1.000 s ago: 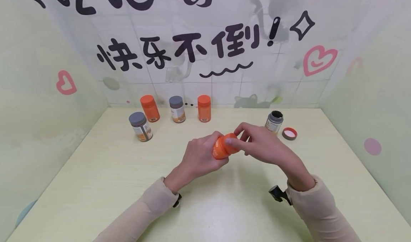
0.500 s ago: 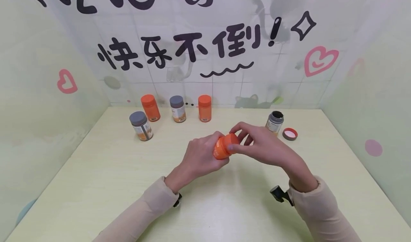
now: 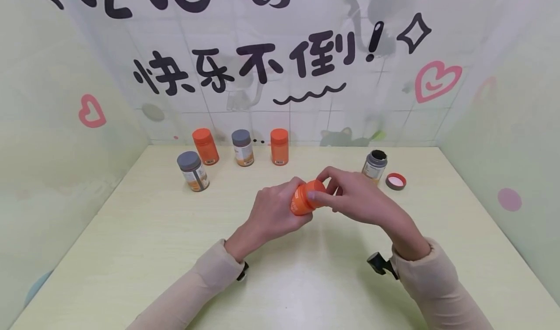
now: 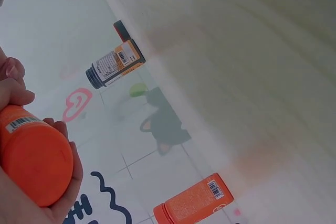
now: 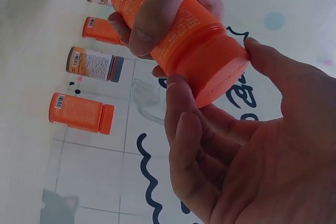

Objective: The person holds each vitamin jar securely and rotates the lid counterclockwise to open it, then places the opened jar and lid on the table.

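my left hand [image 3: 274, 209] grips the orange bottle [image 3: 300, 201] at clock centre; my right hand [image 3: 358, 196] pinches its cap [image 3: 317, 192], still on. uncapped jar [image 3: 374, 168], two o'clock, looks done; four capped bottles [image 3: 279, 150], nine-to-eleven, probably left.

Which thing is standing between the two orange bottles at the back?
A grey-capped bottle stands between the left orange bottle and the right orange bottle; the head view shows it.

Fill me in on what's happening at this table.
A person's left hand grips an orange bottle above the table, while the right hand holds its orange cap, which sits on the bottle. Four capped bottles stand toward the back, from centre to left; an open bottle stands back right, a lid lying beside it.
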The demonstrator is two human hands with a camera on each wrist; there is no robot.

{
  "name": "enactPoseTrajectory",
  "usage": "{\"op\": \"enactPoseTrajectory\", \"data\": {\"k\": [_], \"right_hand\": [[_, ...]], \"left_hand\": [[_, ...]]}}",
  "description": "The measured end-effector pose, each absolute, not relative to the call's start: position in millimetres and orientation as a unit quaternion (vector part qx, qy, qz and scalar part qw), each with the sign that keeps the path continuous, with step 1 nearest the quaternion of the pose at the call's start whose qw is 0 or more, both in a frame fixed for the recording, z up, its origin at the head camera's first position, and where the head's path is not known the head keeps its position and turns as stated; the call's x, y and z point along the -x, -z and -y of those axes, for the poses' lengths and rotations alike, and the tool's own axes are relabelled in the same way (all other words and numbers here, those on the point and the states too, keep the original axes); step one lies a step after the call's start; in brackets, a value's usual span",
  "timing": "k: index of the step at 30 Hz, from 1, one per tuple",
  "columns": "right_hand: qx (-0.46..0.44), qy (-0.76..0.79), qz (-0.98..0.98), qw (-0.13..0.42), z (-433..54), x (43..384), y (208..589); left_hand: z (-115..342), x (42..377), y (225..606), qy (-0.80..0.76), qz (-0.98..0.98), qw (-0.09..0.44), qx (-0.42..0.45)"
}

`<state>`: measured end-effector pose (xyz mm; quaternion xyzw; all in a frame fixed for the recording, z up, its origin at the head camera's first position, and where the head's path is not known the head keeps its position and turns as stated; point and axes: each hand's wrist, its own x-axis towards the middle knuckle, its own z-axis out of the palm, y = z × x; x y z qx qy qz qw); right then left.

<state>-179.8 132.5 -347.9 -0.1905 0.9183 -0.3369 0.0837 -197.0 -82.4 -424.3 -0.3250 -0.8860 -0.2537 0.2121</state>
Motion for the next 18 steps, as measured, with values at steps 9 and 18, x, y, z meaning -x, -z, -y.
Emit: {"op": "enactPoseTrajectory", "data": {"k": [9,18], "right_hand": [[0.229,0.335,-0.911,0.075,-134.6,180.4,347.4],[0.195,0.352,-0.911,0.084,-129.4,179.4,350.3]], "left_hand": [[83.4,198.7,423.4,0.25,0.888,0.21,0.325],[84.4,197.6,421.3,0.254,0.887,0.211,0.322]]}}
